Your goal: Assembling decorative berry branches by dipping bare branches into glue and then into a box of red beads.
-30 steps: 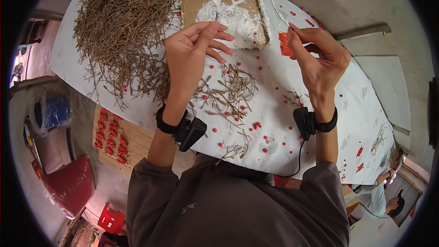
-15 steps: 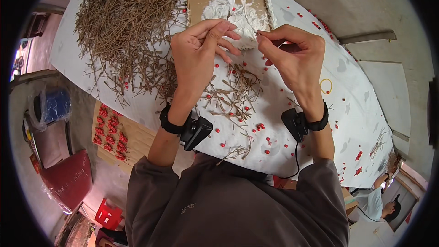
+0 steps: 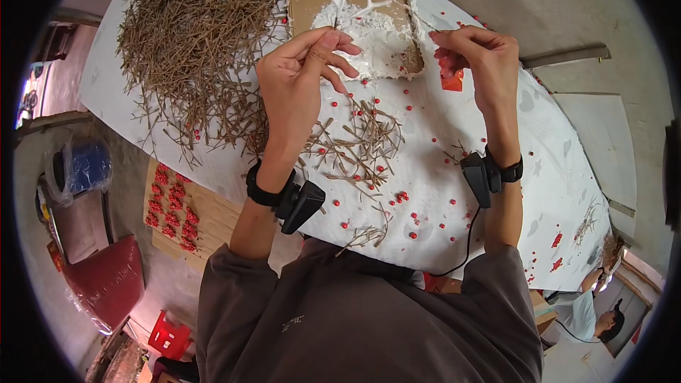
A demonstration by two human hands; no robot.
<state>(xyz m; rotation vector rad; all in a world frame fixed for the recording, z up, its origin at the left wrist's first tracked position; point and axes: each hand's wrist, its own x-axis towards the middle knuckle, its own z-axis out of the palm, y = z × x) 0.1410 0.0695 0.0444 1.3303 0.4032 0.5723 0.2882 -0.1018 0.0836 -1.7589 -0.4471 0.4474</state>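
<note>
Out to the right swings the right hand (image 3: 486, 64), opening a wider gap from the left hand (image 3: 294, 85), which has slid only slightly leftward since half a second ago. That leaves the two hands working apart, it seems, rather than fingertip to fingertip.

Beneath them both spreads the white-covered table (image 3: 560, 191), with a great heap of brown twigs (image 3: 198, 42) on its left and, beside that, the tan tray (image 3: 306, 0), smeared with white paste (image 3: 383, 53).

Now the grip: left thumb and fingertips pinch the stem of a forked twig (image 3: 341, 4), its white-coated prongs raised over the tray, the remaining fingers loosely spread. Right thumb and forefinger come nearly together just beside the tray's right edge; whether anything thin sits between them, cannot tell. Below that hand shows an orange-red piece (image 3: 452, 81), and tiny red berries (image 3: 413, 235) dot the cloth.
</note>
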